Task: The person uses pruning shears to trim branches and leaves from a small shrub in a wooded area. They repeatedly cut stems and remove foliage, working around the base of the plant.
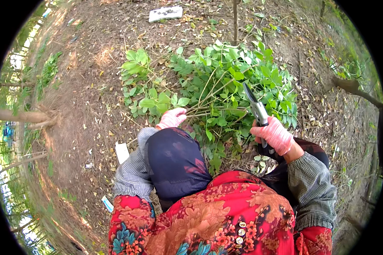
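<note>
A heap of cut leafy green branches (223, 86) lies on the ground before my knees. My left hand (173, 118), in a pink-and-white glove, is closed around the gathered bare stems at the heap's near left side. In my right hand (274, 134), gloved alike, is a pair of pruning shears (258, 110) with a silver body and dark blade, pointing up and away over the right part of the leaves. The shears' handles are partly hidden by my fingers. Whether the blades touch any stem cannot be told.
Dry leaves and twigs cover the soil. A white foam piece (165, 14) lies beyond the heap, near a thin upright trunk (235, 22). White litter (122, 153) is by my left sleeve. Tree trunks stand at the left (19, 115) and a bent branch (357, 89) at the right.
</note>
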Motion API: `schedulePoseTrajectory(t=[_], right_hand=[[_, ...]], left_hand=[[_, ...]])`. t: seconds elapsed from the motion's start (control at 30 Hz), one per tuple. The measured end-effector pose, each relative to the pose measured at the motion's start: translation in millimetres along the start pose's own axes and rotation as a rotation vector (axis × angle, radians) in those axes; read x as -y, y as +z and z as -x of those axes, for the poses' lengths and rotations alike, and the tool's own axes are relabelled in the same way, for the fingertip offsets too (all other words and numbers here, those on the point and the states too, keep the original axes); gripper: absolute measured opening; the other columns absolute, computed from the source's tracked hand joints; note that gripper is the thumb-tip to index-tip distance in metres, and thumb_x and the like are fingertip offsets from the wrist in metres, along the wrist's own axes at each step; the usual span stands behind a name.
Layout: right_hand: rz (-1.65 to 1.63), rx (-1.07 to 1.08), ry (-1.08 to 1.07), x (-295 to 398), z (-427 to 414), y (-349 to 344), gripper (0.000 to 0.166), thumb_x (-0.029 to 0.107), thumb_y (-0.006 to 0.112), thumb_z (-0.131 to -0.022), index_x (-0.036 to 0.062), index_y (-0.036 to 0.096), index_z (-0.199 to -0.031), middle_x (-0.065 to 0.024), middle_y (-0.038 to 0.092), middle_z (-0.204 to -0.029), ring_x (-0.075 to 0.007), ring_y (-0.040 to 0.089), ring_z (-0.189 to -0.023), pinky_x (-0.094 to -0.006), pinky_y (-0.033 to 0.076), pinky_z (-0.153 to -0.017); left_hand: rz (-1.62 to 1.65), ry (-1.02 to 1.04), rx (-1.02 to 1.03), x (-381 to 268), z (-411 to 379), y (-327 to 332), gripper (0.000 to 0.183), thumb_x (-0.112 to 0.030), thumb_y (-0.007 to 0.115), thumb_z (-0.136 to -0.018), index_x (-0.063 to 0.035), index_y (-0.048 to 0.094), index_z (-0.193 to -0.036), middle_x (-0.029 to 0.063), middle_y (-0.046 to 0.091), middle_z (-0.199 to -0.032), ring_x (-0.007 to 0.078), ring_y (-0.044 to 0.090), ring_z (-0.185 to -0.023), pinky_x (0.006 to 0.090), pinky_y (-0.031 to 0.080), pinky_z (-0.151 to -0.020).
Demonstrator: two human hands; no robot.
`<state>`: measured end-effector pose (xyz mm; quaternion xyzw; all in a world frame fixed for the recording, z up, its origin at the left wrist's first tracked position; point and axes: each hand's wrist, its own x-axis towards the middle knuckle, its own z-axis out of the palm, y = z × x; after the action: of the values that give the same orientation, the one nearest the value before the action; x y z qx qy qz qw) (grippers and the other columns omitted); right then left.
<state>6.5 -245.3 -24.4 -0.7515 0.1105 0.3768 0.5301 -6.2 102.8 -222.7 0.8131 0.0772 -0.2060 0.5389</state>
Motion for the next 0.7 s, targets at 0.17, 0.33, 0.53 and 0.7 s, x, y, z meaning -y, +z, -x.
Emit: schedulePoseTrajectory(t=[0.17,0.33,0.53,0.7], right_hand=[[-0.005,0.006,-0.024,-15.3,-7.7,1.3,0.017,0.012,0.068,-0.071,0.0037,0.053,-0.076,-0.0001,0.054,-0.061,-0.0078,0.051,-0.052,-0.024,0.044,-0.049],[0.208,-0.044,-0.059,-25.8,-10.6,2.6,0.024,0.022,0.068,-0.067,0.004,0.054,-0.072,-0.0026,0.053,-0.058,-0.0121,0.05,-0.053,-0.0282,0.043,-0.052],[0.133,-0.008,-0.009,-24.8,-7.5,1.1,0.026,0.025,0.069,-0.069,0.0048,0.054,-0.077,-0.0017,0.053,-0.058,-0.0112,0.05,-0.047,-0.0258,0.041,-0.045],[0.168,0.024,-0.11,-12.1,2.1,5.4,0.026,0.024,0.068,-0.071,0.0046,0.054,-0.081,-0.0018,0.054,-0.06,-0.01,0.05,-0.049,-0.0253,0.042,-0.046]], left_hand=[[-0.597,0.017,-0.06,-21.3,-28.2,36.8,0.066,-0.043,0.068,-0.073,-0.0054,0.049,-0.123,0.0145,0.052,-0.122,0.0288,0.05,-0.112,0.035,0.04,-0.094],[-0.638,-0.06,-0.009,-12.9,-51.6,45.4,0.035,-0.033,0.062,-0.078,-0.0072,0.06,-0.101,0.0156,0.063,-0.094,0.0314,0.06,-0.088,0.0388,0.046,-0.078],[0.048,0.004,-0.182,-22.4,-47.9,3.4,0.012,-0.016,0.051,-0.089,-0.004,0.054,-0.092,0.004,0.056,-0.066,0.0144,0.054,-0.058,0.0275,0.046,-0.055],[0.067,0.297,-0.382,-64.3,-19.5,-61.0,0.009,-0.012,0.053,-0.089,-0.0039,0.053,-0.095,0.0001,0.054,-0.067,0.0058,0.048,-0.059,0.0163,0.04,-0.051]])
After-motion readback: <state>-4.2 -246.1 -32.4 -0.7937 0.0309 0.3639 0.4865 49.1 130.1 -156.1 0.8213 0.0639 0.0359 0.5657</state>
